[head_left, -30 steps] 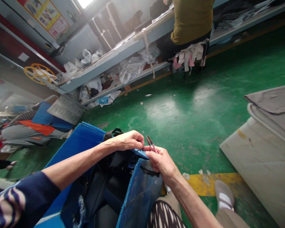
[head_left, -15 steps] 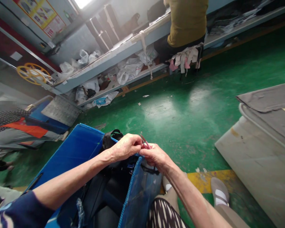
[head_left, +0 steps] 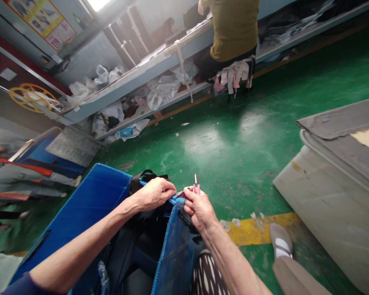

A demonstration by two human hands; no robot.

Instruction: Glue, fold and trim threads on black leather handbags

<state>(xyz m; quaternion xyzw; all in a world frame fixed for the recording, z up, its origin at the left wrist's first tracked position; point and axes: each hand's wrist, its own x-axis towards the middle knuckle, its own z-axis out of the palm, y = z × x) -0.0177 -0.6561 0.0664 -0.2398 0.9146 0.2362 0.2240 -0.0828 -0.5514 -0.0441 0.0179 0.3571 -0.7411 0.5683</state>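
My right hand (head_left: pixel 199 207) is closed around small pink-handled scissors (head_left: pixel 197 186), their blades pointing up and away. Just left of it, my left hand (head_left: pixel 155 193) is in a pinch, fingertips together. A thin dark strip (head_left: pixel 181 193) shows in the narrow gap between the hands; whether it is a strap or cord I cannot tell. Both hands are over the corner of a blue box (head_left: pixel 107 184) with stitched edges. Inside lie black items (head_left: pixel 138 250), partly hidden by my left arm. A black strap loop (head_left: pixel 147 175) sticks up behind my left hand.
A large pale bin (head_left: pixel 320 196) with grey cloth (head_left: pixel 338 119) on top stands at right. Along the wall runs a bench (head_left: pixel 135 73) with plastic bags on its shelf. A person in an olive top (head_left: pixel 233 32) sits there. Other people are at far left, blurred.
My hands have moved slightly apart, and the dark strip now shows between them. The scissors have turned from leaning left to nearly upright. The whole view has shifted a little.
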